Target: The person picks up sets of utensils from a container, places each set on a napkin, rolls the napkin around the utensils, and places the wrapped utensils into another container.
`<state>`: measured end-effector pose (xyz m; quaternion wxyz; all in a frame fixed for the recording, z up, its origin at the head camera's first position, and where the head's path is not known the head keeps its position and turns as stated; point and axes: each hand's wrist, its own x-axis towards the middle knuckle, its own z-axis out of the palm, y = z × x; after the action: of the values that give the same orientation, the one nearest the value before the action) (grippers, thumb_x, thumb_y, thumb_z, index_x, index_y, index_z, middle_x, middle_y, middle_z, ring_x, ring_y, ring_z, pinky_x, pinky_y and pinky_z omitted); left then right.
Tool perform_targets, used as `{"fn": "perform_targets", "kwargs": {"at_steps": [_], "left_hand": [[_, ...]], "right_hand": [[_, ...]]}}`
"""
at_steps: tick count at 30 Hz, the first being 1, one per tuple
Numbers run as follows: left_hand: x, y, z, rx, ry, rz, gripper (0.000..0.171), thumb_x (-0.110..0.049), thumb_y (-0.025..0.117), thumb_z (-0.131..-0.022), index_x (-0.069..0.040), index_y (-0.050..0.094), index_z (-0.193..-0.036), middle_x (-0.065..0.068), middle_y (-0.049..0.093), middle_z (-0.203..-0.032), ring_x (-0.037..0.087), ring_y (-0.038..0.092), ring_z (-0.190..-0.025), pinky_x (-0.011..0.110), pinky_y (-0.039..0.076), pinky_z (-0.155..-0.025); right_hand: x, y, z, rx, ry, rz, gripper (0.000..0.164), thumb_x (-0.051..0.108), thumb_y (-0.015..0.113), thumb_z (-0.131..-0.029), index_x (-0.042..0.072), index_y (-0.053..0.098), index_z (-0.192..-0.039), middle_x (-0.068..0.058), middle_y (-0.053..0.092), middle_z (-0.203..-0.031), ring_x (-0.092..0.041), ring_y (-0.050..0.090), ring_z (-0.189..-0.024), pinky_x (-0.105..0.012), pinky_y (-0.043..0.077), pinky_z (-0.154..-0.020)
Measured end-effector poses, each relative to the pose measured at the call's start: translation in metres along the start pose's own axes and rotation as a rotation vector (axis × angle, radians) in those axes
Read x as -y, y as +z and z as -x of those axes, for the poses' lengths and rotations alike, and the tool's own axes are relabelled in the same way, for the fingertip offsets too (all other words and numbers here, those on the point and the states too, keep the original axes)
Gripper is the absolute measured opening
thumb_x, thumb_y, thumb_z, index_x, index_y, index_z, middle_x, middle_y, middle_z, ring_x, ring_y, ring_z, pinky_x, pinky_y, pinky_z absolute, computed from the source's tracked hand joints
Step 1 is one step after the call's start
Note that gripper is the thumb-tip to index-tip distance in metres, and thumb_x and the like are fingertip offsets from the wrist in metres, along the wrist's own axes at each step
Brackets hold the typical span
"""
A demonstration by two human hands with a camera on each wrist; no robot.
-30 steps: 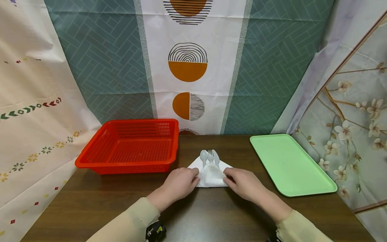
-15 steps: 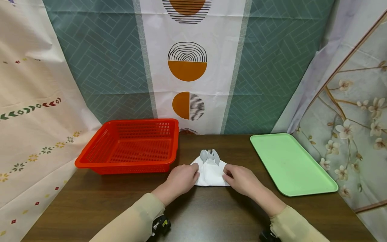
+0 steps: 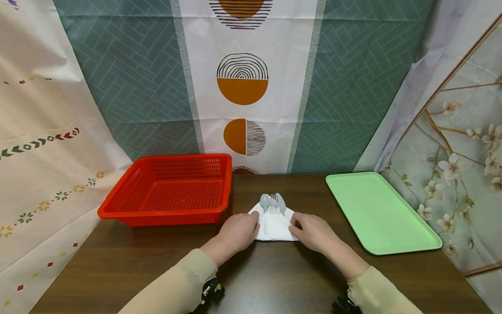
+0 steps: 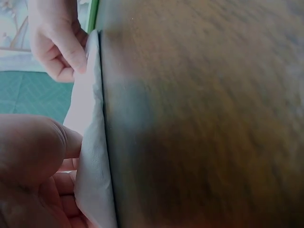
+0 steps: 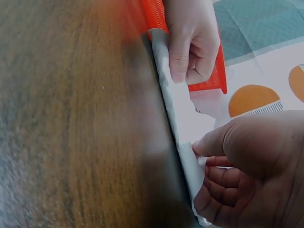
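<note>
A white napkin (image 3: 275,229) lies on the table, folded up over the lower part of some light grey cutlery. A spoon (image 3: 265,201), a fork (image 3: 273,198) and a knife (image 3: 280,203) stick out above the fold, side by side, with their handles hidden. My left hand (image 3: 240,229) pinches the napkin's left side. In the left wrist view its thumb (image 4: 71,142) presses on top, fingers curled beneath. The right side is pinched by my right hand (image 3: 313,231), thumb (image 5: 211,142) on the upper face in the right wrist view and fingers bent under the edge.
Back left stands a red perforated plastic basket (image 3: 164,213). To the right lies a light green tray (image 3: 380,213). Patterned cloths (image 3: 333,87) hang behind and at both sides of the brown wooden table (image 3: 274,279).
Both hands have shifted slightly away from me and a little inward along the napkin's sides. Its folded front looks flatter and covers more of the cutlery.
</note>
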<state>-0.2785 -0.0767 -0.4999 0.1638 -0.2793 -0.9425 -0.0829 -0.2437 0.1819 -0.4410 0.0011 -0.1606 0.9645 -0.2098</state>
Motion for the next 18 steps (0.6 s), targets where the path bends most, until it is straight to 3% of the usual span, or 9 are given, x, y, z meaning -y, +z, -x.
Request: {"fn": "perform_targets", "kwargs": {"at_steps": [1,4,6,7,12,18], "left_hand": [[0.004,0.008,0.000,-0.012,0.008,-0.012,0.019,-0.021,0.067,-0.103,-0.012,0.058,-0.090,0.003,0.057,-0.065,0.027,0.055,-0.056,0.047,0.045,-0.050],[0.001,0.002,0.001,0.000,0.008,-0.012,0.018,-0.020,0.067,-0.103,-0.011,0.058,-0.089,0.004,0.057,-0.065,0.027,0.056,-0.055,0.048,0.047,-0.050],[-0.009,-0.019,0.002,0.023,-0.001,0.000,0.018,-0.017,0.067,-0.103,-0.009,0.059,-0.088,0.005,0.057,-0.065,0.027,0.056,-0.056,0.047,0.048,-0.052],[-0.011,-0.019,0.001,0.032,-0.005,0.011,0.019,-0.016,0.068,-0.102,-0.010,0.058,-0.087,0.004,0.055,-0.063,0.026,0.053,-0.055,0.045,0.047,-0.051],[-0.033,-0.058,0.004,0.083,-0.042,-0.001,0.017,-0.013,0.075,-0.099,-0.005,0.061,-0.094,0.007,0.057,-0.070,0.025,0.056,-0.058,0.038,0.049,-0.053],[-0.039,-0.063,0.005,0.067,-0.056,-0.029,0.024,-0.016,0.079,-0.099,-0.002,0.064,-0.112,0.012,0.060,-0.088,0.025,0.060,-0.062,0.037,0.053,-0.055]], "right_hand": [[0.001,0.000,-0.001,0.003,0.006,0.001,0.013,0.017,0.079,-0.102,0.015,0.069,-0.094,0.004,0.057,-0.075,-0.017,0.052,-0.070,-0.037,0.046,-0.070],[0.003,0.000,-0.001,0.010,0.015,0.006,0.013,0.018,0.079,-0.102,0.015,0.069,-0.094,0.004,0.057,-0.075,-0.017,0.052,-0.071,-0.037,0.046,-0.070],[0.003,-0.001,-0.001,0.015,0.019,0.010,0.013,0.018,0.079,-0.102,0.015,0.069,-0.094,0.004,0.057,-0.075,-0.017,0.052,-0.071,-0.037,0.046,-0.070],[0.003,0.000,-0.001,0.013,0.016,0.012,0.013,0.018,0.079,-0.102,0.015,0.069,-0.094,0.004,0.057,-0.075,-0.017,0.052,-0.071,-0.037,0.046,-0.070],[0.002,0.000,-0.001,0.004,0.006,0.011,0.014,0.017,0.079,-0.102,0.014,0.067,-0.096,0.005,0.058,-0.076,-0.016,0.053,-0.070,-0.037,0.048,-0.070],[0.001,0.001,0.000,0.002,0.009,0.005,0.015,0.016,0.079,-0.102,0.014,0.066,-0.096,0.004,0.057,-0.076,-0.016,0.052,-0.070,-0.037,0.047,-0.070]]}}
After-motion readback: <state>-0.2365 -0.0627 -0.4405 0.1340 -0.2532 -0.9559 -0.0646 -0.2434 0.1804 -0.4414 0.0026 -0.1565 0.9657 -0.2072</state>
